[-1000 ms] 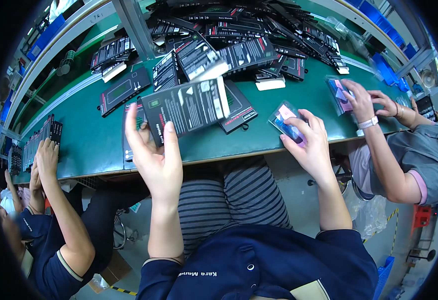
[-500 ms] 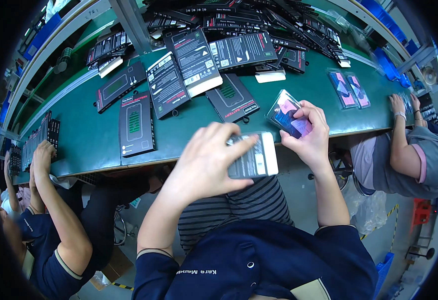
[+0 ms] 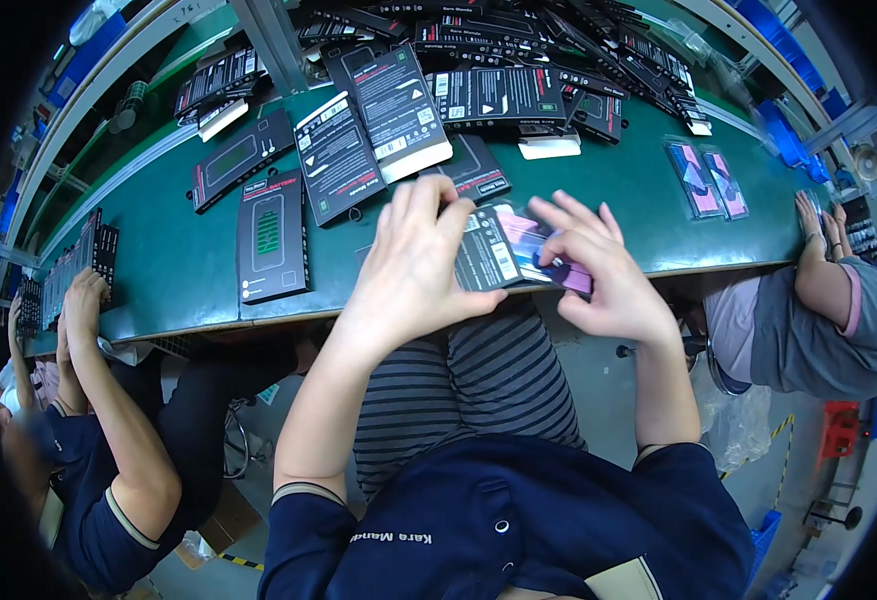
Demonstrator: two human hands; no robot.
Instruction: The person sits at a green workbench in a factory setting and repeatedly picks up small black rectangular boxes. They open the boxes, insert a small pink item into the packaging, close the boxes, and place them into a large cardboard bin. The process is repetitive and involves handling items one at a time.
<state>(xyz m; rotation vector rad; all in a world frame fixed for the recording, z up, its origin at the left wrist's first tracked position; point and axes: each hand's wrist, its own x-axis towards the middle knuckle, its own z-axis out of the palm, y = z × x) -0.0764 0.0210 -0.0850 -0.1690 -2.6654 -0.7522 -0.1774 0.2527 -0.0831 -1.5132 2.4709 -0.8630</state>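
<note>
My left hand [image 3: 406,262] grips a slim black carton [image 3: 488,252] with white print, thumb along its near edge. In my right hand [image 3: 610,278] is a flat clear pack [image 3: 526,240] with a pink, purple and dark blue insert, pinched between thumb and fingers while other fingers stand apart. The pack meets the carton's right end; whether it is partly inside I cannot tell. Both are held over the table's front edge. Beyond my left hand a black carton [image 3: 483,170] lies partly covered. Two similar clear packs, a left one [image 3: 692,180] and a right one [image 3: 725,185], lie to the right.
Black cartons [image 3: 518,40] are heaped at the back of the green table [image 3: 348,270]. Several more lie at left, one with a green battery picture [image 3: 272,240]. A metal post [image 3: 266,45] rises behind. Co-workers' hands rest at the far left [image 3: 83,300] and far right [image 3: 813,215].
Both hands have come together, bringing the carton and the clear pack from apart to touching. The carton moved up and has turned; the pack moved left and down.
</note>
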